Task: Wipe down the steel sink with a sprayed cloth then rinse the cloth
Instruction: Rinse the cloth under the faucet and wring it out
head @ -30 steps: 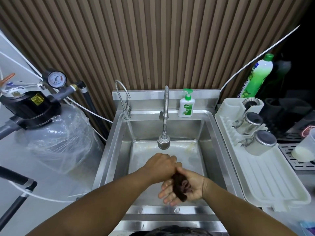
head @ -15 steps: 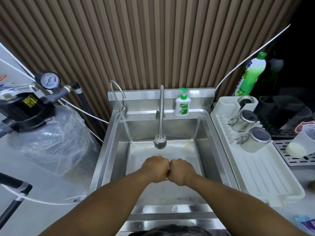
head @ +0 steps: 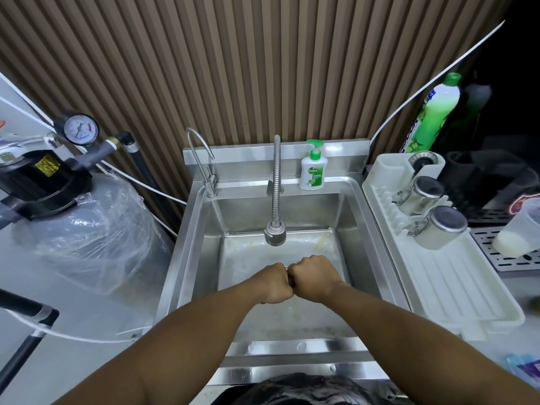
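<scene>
My left hand [head: 273, 283] and my right hand [head: 314, 277] are both clenched into fists, pressed knuckle to knuckle over the middle of the steel sink [head: 187, 258]. The dark cloth [head: 291, 283] is squeezed between them and shows only as a thin dark sliver in the gap. The flexible spray faucet [head: 274, 233] hangs just beyond my fists. No water stream is visible from it.
A slim gooseneck tap [head: 201, 159] and a hand-soap pump bottle [head: 312, 171] stand on the sink's back ledge. A white drying rack [head: 455, 287] with two steel cups sits right of the sink. A plastic-wrapped tank [head: 87, 229] with a pressure gauge stands left.
A second ago my right palm lay open with the dark cloth on it. Both hands have since closed into fists around the cloth and stay pressed together.
</scene>
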Demonstrator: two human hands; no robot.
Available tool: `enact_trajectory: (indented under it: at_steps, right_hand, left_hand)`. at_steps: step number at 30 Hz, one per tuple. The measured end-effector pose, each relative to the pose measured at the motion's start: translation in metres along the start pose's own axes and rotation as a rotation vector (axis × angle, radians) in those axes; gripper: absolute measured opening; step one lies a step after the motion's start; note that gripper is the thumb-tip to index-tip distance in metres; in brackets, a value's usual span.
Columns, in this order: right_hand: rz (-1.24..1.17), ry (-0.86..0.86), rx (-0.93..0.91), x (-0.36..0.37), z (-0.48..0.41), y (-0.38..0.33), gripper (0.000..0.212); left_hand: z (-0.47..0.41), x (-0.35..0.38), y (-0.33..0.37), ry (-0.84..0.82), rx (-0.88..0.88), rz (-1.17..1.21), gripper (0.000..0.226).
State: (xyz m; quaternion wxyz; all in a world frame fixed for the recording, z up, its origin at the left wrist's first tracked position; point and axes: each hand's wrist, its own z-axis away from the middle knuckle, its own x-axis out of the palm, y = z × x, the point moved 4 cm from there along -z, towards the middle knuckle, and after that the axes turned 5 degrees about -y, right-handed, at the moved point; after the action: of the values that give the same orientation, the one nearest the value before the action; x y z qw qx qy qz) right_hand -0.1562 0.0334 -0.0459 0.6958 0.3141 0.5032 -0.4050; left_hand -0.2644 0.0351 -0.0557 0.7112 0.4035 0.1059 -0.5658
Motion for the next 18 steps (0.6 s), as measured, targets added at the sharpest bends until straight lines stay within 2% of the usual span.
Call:
enact_trajectory:
  at_steps: [3, 6, 8, 10, 12, 13, 16, 18]
  right_hand:
    - [-0.105, 0.003, 0.006, 0.0, -0.003, 0.008, 0.02]
    - [-0.37, -0.066, 0.016, 0.008, 0.0, 0.014, 0.041]
    - [-0.733, -0.213, -0.002, 0.014, 0.004, 0.019, 0.056]
    - [-1.25, -0.38, 0.022, 0.015, 0.009, 0.026, 0.067]
    - [-1.732, -0.559, 0.088, 0.02, 0.016, 0.035, 0.089]
    - [-1.87, -0.659, 0.116, 0.023, 0.021, 0.038, 0.101]
    - [-1.961, -0.938, 0.059, 0.037, 0.033, 0.027, 0.126]
    - [-1.992, -1.089, -0.13, 0.035, 0.038, 0.006, 0.121]
  left_hand:
    - [0.0, -0.001, 0.002, 0.116, 0.04, -0.135, 0.019]
    - [0.005, -0.003, 0.003, 0.164, 0.096, -0.236, 0.01]
    - [0.008, -0.006, 0.002, 0.213, 0.123, -0.349, 0.018]
    - [0.014, -0.013, 0.002, 0.3, 0.177, -0.481, 0.027]
    - [0.02, -0.019, 0.004, 0.412, 0.278, -0.582, 0.026]
    - [0.022, -0.021, 0.006, 0.472, 0.339, -0.613, 0.026]
    - [0.031, -0.02, 0.015, 0.499, 0.445, -0.725, 0.023]
    - [0.03, -0.017, 0.018, 0.515, 0.449, -0.795, 0.019]
